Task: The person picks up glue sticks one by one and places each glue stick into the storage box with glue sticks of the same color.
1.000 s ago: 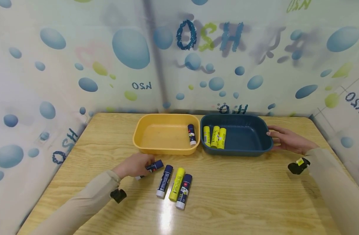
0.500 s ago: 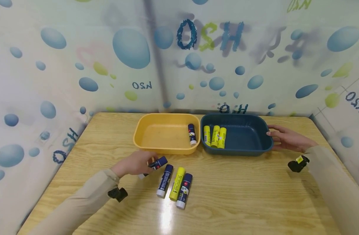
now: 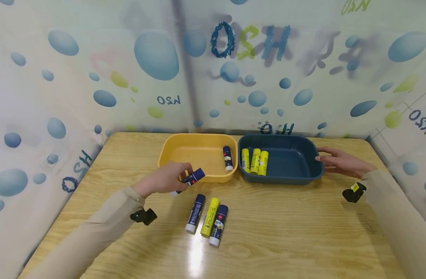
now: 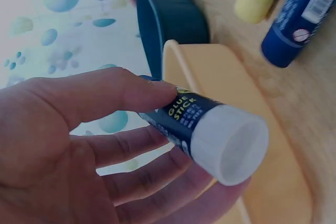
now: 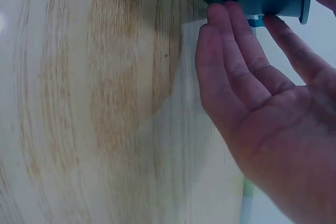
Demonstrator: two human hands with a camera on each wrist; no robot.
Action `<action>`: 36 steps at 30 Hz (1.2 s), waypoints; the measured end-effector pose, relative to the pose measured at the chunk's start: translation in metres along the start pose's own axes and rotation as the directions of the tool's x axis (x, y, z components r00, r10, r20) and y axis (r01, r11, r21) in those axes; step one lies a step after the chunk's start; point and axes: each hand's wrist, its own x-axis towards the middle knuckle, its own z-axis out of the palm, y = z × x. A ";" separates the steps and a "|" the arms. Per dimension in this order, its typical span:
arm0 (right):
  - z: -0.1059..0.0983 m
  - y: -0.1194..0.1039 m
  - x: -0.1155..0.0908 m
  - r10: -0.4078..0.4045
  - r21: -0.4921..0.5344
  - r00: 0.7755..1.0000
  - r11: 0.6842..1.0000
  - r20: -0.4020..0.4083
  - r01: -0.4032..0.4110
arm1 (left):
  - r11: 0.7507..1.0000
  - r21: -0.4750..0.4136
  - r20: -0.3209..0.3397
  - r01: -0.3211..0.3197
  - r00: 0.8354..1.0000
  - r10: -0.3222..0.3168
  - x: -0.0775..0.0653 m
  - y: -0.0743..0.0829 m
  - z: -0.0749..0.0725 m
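My left hand (image 3: 165,178) pinches a navy glue stick (image 3: 194,176) between thumb and fingers, over the front rim of the yellow bin (image 3: 195,179). In the left wrist view its white end (image 4: 244,145) faces the camera, and "GLUE STICK" is printed on the barrel. Another navy glue stick (image 3: 228,158) lies inside that bin at the right. My right hand (image 3: 345,162) holds the right end of the dark blue bin (image 3: 282,180), thumb at the rim and fingers (image 5: 247,45) against the outer wall. Three yellow glue sticks (image 3: 255,161) lie in the blue bin's left part.
On the wooden table (image 3: 286,232), in front of the bins, a navy glue stick (image 3: 195,214), a yellow one (image 3: 210,217) and another navy one (image 3: 218,226) lie side by side. A patterned backdrop (image 3: 129,77) stands behind the table. The two bins stand side by side.
My left hand has lifted the navy glue stick off the table and carried it up and to the right, to the yellow bin's front rim. My right hand stays at the blue bin.
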 end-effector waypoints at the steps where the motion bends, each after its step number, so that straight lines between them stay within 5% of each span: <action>1: 0.000 0.000 0.000 0.001 0.004 1.000 1.000 0.000 -0.001 | 1.000 -0.003 -0.001 0.007 1.000 -0.007 0.002 0.002 -0.002; 12: 0.002 0.006 0.001 0.005 0.034 1.000 0.999 -0.005 -0.005 | 0.993 -0.056 -0.008 0.101 0.995 -0.101 0.027 0.004 -0.017; 20: 0.002 0.008 0.003 -0.015 0.088 1.000 0.996 -0.008 0.016 | 0.959 -0.149 0.033 0.239 0.971 -0.237 0.049 0.001 -0.029; 36: 0.004 0.008 0.004 0.015 0.082 0.999 0.997 -0.035 -0.012 | 0.920 -0.276 0.063 0.279 0.960 -0.272 0.079 -0.007 -0.032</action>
